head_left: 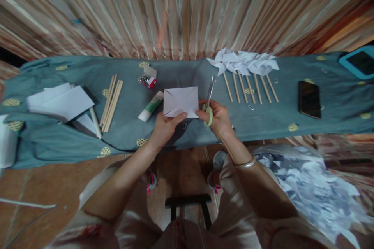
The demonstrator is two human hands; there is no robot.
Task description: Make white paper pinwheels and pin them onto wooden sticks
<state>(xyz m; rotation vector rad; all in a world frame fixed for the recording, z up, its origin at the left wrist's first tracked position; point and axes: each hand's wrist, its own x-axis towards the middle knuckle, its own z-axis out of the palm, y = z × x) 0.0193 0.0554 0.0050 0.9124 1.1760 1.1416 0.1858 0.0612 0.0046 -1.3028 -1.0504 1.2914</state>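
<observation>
A white paper square (181,101) with diagonal cuts running in from its corners is held over the table. My left hand (167,126) pinches its lower left edge, thumb on top. With my right hand (217,118) I hold a pair of scissors (209,99) by their pale green handles, blades pointing away from me. The right thumb also rests at the paper's lower right corner. Just left of the paper lies a green and white glue stick (151,106). Behind it stands an opened small red and white box (148,79) with shiny metal pieces inside.
Several paper pinwheels on sticks (245,62) lie at the back right, with a dark phone (309,99) beyond them. Loose wooden sticks (112,103), paper sheets (62,101) and a white corded tool (96,121) are on the left. A bag of paper pieces (312,186) sits at the lower right.
</observation>
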